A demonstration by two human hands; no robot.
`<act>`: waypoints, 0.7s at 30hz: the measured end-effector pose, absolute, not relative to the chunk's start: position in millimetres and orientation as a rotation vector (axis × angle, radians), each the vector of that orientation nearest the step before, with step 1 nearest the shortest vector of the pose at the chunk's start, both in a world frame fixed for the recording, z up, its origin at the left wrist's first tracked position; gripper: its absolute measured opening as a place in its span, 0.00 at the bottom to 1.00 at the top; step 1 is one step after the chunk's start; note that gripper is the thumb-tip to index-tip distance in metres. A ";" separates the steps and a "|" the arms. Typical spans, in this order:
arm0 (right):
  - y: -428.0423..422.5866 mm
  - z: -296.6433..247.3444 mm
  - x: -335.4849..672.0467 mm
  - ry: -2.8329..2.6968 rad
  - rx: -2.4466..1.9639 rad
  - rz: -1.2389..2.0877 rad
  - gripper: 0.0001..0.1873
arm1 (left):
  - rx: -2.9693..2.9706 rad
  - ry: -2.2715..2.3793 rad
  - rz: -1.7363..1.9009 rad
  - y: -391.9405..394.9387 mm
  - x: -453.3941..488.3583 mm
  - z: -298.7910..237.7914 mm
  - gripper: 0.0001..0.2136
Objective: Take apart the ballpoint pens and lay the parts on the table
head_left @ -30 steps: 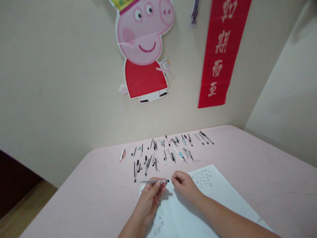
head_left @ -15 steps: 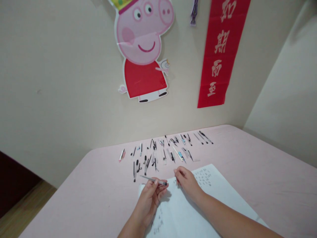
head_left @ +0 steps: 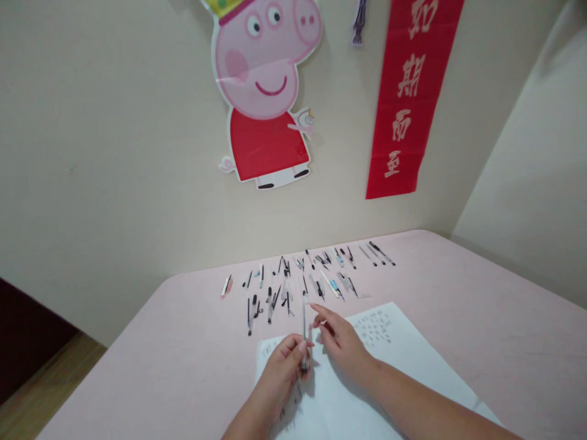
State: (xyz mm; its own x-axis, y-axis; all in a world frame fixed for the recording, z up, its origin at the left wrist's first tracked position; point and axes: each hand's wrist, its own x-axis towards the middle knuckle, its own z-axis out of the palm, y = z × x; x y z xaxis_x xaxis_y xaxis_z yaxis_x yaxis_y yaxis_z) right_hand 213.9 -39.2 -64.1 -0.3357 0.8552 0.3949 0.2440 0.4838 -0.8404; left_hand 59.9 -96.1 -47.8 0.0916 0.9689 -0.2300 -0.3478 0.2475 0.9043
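Note:
My left hand (head_left: 288,366) is closed on a slim pen (head_left: 304,327) with a clear barrel and a dark lower end. The pen stands nearly upright in the view, its thin end pointing at the wall. Just right of it, my right hand (head_left: 338,335) has its index finger stretched out and the other fingers loosely bent, holding nothing that I can see. Its fingertips are close to the pen's upper part; whether they touch it I cannot tell. Beneath both hands lies a white sheet of paper (head_left: 413,366) with handwriting on it.
Several pen parts (head_left: 269,305), dark, clear and blue, lie in rough rows beyond the paper. Three slim pens or refills (head_left: 381,253) lie at the far right of the rows. The pink-covered table (head_left: 160,354) meets a wall bearing a pig cutout (head_left: 270,140) and a red banner (head_left: 403,110).
The pen in my left hand has turned from nearly level to nearly upright. My right hand has opened from a closed pinch, its index finger now stretched towards the pen.

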 end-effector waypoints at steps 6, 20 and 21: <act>-45.0 -58.8 216.0 -2.095 -0.744 0.745 0.36 | 0.940 1.027 1.079 -100.3 63.7 -39.3 0.16; -40.7 -59.6 214.3 -1.749 -1.021 0.873 0.11 | 1.722 1.206 0.921 -123.1 75.6 -38.5 0.13; -40.1 -59.4 214.4 -1.697 -1.055 0.896 0.09 | 1.775 1.183 0.893 -124.4 76.0 -38.5 0.12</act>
